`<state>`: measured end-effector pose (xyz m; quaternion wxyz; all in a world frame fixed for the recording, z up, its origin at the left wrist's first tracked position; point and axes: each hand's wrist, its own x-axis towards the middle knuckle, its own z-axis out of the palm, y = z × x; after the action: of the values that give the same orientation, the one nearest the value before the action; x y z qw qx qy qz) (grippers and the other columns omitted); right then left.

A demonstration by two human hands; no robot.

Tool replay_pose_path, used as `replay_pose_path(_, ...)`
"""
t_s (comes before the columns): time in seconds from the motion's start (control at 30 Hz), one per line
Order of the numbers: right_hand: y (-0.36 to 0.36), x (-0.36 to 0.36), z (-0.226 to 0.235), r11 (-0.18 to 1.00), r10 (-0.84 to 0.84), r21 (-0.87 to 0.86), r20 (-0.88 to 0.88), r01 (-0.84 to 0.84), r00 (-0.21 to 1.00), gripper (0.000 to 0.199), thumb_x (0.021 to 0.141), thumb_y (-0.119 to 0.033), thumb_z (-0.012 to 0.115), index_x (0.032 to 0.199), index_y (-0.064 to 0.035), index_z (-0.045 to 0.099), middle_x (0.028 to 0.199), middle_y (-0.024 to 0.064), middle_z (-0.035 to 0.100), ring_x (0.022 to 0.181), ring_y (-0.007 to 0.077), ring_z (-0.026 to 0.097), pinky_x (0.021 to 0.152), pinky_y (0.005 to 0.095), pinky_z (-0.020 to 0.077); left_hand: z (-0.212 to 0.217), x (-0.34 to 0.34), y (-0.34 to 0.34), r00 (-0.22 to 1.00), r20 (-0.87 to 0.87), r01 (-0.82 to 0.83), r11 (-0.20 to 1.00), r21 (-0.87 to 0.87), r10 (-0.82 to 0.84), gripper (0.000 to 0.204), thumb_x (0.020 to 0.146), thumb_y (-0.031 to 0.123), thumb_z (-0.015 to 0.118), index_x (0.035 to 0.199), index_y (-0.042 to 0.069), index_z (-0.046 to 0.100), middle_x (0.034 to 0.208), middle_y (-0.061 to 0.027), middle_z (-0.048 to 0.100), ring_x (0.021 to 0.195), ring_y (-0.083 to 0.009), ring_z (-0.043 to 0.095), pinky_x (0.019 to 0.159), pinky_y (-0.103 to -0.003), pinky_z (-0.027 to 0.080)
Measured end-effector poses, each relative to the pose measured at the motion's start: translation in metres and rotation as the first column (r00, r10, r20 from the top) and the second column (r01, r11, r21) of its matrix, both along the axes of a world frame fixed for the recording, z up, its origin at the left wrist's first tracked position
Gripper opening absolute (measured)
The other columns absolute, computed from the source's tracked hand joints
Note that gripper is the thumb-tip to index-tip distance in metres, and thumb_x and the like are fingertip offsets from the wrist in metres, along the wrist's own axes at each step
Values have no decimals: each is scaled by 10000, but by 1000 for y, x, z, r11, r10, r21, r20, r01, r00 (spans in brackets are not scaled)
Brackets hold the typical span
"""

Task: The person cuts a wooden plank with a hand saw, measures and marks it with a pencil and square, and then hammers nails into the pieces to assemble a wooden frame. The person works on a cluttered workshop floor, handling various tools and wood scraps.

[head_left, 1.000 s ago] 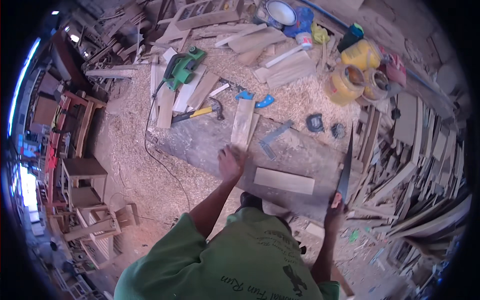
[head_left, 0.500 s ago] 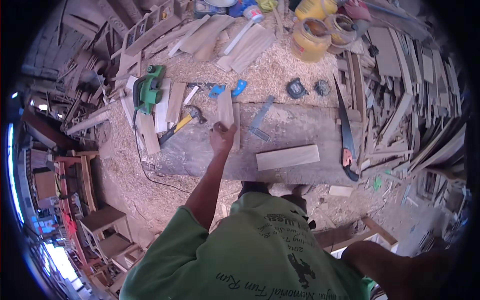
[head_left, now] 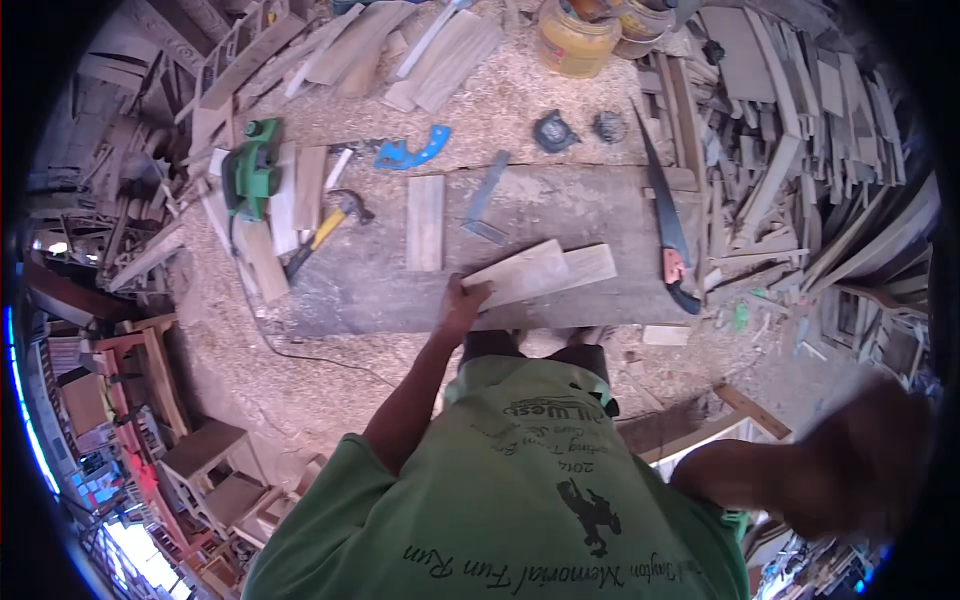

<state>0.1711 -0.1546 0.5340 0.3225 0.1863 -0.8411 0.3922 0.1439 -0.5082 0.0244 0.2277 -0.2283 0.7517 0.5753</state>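
My left hand [head_left: 466, 302] is closed around the left end of a short wooden board [head_left: 522, 272] at the near side of the workbench. The held board overlaps a second wooden board [head_left: 592, 263], whose right end sticks out beyond it. To the left, a third board [head_left: 426, 225] lies on the bench, and a metal try square [head_left: 487, 200] rests just beyond the held one. My right hand [head_left: 875, 440] is raised at the lower right, blurred and dark, so its fingers cannot be made out.
A hammer [head_left: 328, 232] and a green power planer [head_left: 254, 170] with a cord lie at the left. The blue saw handle [head_left: 413, 150] sits farther back. A handsaw [head_left: 664, 215] lies at the right, a tape measure [head_left: 554, 131] behind. Yellow tubs [head_left: 577, 45] stand among wood shavings.
My left hand has brought its board toward me and to the right, turning it from upright to slanted over the second board. The blue handle is now uncovered. The whole view has shifted.
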Motion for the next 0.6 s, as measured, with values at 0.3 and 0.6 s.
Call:
replay_pose_path(0.3, 30, -49, -439, 882, 46, -303, 819, 362, 572, 192, 1103, -178, 655, 1208, -55, 552, 790, 65, 714, 679, 141, 704, 597, 304, 578, -22, 7, 9, 983, -173, -71, 997, -21, 66, 654, 946, 234, 889, 1484, 11, 590, 1195, -92, 723, 1065, -179, 678, 906, -360, 582)
replay_pose_path(0.6, -5, -45, -581, 874, 313, -453, 800, 174, 511, 339, 1204, -370, 503, 1287, -43, 483, 921, 68, 666, 827, 150, 665, 777, 348, 557, -43, 0, 36, 986, -143, -120, 947, -297, 80, 666, 834, 281, 901, 1381, -24, 674, 1134, -208, 795, 1038, -310, 766, 907, -437, 596)
